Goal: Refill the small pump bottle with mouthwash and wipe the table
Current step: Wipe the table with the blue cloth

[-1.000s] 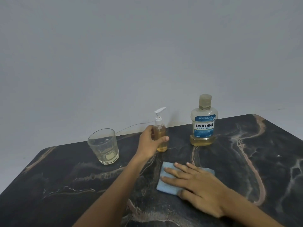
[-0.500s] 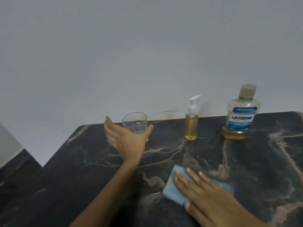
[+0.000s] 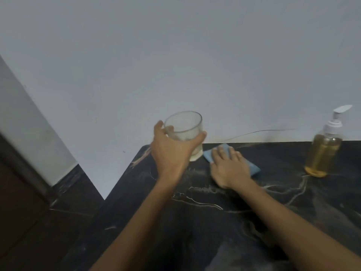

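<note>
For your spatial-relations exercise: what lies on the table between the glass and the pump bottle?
In the head view: the right hand pressing flat on the blue cloth, between glass and pump bottle.

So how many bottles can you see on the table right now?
1. The small pump bottle stands at the table's far right, near the wall, apart from both hands. Other bottles may sit beyond the picture's right edge, out of view.

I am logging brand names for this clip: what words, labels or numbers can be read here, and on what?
None can be read in this view.
pump bottle: clear, amber liquid, no label showing.
glass in the left hand: plain.
blue cloth under the right hand: no print.
</note>
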